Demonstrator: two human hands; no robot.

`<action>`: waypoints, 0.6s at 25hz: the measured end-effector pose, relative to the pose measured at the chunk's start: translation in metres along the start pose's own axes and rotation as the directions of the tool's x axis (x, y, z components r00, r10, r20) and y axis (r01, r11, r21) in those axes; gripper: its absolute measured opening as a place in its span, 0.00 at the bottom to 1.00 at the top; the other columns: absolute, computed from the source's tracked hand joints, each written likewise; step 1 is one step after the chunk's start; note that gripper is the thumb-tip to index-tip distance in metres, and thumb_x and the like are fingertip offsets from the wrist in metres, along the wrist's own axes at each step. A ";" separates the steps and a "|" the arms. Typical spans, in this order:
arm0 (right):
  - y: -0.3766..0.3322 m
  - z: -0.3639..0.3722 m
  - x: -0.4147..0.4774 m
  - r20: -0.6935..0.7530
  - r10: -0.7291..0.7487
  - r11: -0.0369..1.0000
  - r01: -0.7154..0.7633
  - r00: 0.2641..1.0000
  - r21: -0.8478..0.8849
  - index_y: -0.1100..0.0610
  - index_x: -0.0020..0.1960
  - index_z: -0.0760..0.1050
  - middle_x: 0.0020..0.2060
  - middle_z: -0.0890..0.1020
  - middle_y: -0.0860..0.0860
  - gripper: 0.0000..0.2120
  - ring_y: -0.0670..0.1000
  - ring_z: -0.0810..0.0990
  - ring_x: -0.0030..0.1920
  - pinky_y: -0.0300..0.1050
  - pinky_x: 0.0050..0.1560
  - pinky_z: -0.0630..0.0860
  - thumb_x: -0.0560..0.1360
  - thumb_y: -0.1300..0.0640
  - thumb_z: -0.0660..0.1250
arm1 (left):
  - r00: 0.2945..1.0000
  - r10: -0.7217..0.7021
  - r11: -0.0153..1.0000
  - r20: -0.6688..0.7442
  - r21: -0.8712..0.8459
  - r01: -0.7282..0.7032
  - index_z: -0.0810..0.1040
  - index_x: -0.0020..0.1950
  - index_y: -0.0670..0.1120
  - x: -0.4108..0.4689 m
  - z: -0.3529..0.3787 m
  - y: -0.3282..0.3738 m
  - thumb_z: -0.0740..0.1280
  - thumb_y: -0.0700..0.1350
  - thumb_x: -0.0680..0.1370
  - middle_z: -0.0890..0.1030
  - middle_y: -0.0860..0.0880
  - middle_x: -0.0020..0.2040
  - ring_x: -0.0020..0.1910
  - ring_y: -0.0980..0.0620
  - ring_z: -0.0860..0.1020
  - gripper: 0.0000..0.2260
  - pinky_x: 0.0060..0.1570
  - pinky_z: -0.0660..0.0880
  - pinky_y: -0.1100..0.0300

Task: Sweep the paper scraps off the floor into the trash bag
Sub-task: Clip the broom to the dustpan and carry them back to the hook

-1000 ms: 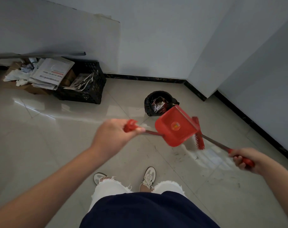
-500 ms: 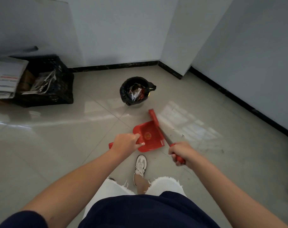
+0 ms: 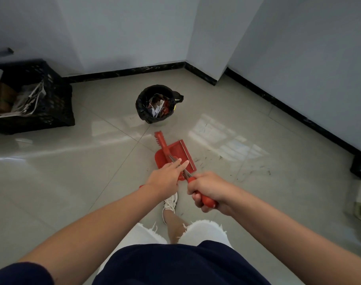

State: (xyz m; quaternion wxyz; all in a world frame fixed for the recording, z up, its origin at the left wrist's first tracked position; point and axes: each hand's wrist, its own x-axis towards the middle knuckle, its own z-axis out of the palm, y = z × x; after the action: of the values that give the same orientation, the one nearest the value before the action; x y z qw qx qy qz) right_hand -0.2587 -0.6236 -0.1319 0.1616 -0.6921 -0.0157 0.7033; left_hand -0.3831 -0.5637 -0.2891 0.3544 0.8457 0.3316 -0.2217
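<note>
Paper scraps (image 3: 157, 108) lie in the trash bag (image 3: 142, 105) at 12 o'clock. Your right hand (image 3: 207, 193) clamps the broom (image 3: 160, 140) for control. Your left hand (image 3: 166, 176), fingers straight, reaches over the dustpan (image 3: 180, 151), likely steadying it.

Dustpan (image 3: 180, 152) handle hid under L hand (image 3: 165, 178); crate (image 3: 52, 103) cropped left.

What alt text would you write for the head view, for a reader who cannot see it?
A right hand grips a red brush lying over a red dustpan; the left hand, fingers straight, lies over the brush's shaft. A black trash bag of paper scraps stands beyond.
</note>
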 end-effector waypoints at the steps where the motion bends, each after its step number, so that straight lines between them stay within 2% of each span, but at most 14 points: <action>1: 0.001 0.000 -0.005 0.009 0.013 1.000 -0.013 1.000 0.008 0.58 0.49 0.70 0.23 0.69 0.51 0.10 0.45 0.68 0.18 0.31 0.21 0.62 0.72 0.69 0.58 | 1.000 0.004 1.000 -0.006 -0.029 -0.004 0.56 0.78 0.58 -0.002 -0.001 -0.001 0.62 0.39 0.75 0.60 0.55 0.78 0.75 0.51 0.62 0.34 0.65 0.71 0.47; 3: 0.001 0.000 -0.012 0.036 0.030 0.998 -0.032 0.999 0.059 0.58 0.50 0.68 0.25 0.69 0.52 0.10 0.44 0.68 0.18 0.31 0.21 0.61 0.72 0.69 0.57 | 1.000 0.009 0.998 -0.005 -0.068 -0.009 0.63 0.72 0.60 -0.006 -0.003 -0.004 0.61 0.35 0.72 0.70 0.56 0.71 0.70 0.51 0.68 0.32 0.60 0.74 0.47; 5: -0.001 0.000 -0.015 0.061 0.039 0.995 -0.044 0.997 0.085 0.58 0.50 0.68 0.24 0.69 0.52 0.10 0.44 0.68 0.17 0.30 0.20 0.61 0.72 0.70 0.57 | 0.999 0.033 0.998 -0.033 -0.055 -0.035 0.67 0.63 0.60 -0.011 -0.006 -0.004 0.59 0.34 0.70 0.76 0.57 0.61 0.61 0.49 0.73 0.28 0.52 0.76 0.47; 8: -0.001 0.005 -0.018 0.083 0.055 0.998 -0.057 0.995 0.023 0.58 0.48 0.67 0.22 0.69 0.51 0.09 0.45 0.69 0.17 0.31 0.20 0.62 0.72 0.70 0.57 | 0.994 0.087 0.996 -0.070 0.006 -0.087 0.68 0.57 0.57 -0.016 -0.008 -0.004 0.59 0.34 0.69 0.77 0.61 0.55 0.53 0.51 0.68 0.23 0.45 0.75 0.50; 11: 0.006 0.010 -0.024 0.091 0.060 0.997 -0.055 0.994 -0.055 0.58 0.44 0.66 0.22 0.69 0.51 0.07 0.45 0.69 0.17 0.32 0.20 0.63 0.72 0.69 0.57 | 0.982 0.174 0.968 -0.075 0.195 -0.156 0.70 0.56 0.56 -0.014 -0.009 0.000 0.60 0.35 0.71 0.76 0.58 0.53 0.53 0.50 0.68 0.20 0.44 0.67 0.57; 13: 0.006 0.007 -0.023 0.079 0.049 0.998 -0.045 0.996 -0.053 0.57 0.41 0.65 0.21 0.70 0.51 0.08 0.45 0.69 0.17 0.32 0.20 0.63 0.72 0.69 0.58 | 0.965 0.243 0.940 -0.102 0.268 -0.209 0.70 0.55 0.54 -0.009 -0.008 0.007 0.61 0.36 0.72 0.75 0.56 0.51 0.51 0.49 0.69 0.16 0.45 0.65 0.57; 15: 0.005 0.003 -0.021 0.092 0.035 0.999 -0.033 0.995 -0.021 0.56 0.40 0.64 0.19 0.70 0.50 0.09 0.45 0.69 0.17 0.32 0.20 0.63 0.71 0.69 0.58 | 0.959 0.264 0.929 -0.104 0.294 -0.224 0.68 0.52 0.55 -0.002 -0.004 0.006 0.63 0.39 0.73 0.74 0.56 0.49 0.49 0.49 0.69 0.13 0.45 0.68 0.55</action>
State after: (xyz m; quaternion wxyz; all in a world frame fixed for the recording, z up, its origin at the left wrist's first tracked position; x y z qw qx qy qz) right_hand -0.2628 -0.6333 -0.1123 0.1419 -0.6606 -0.0182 0.7370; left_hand -0.3792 -0.5646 -0.2820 0.2319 0.9355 0.2134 -0.1599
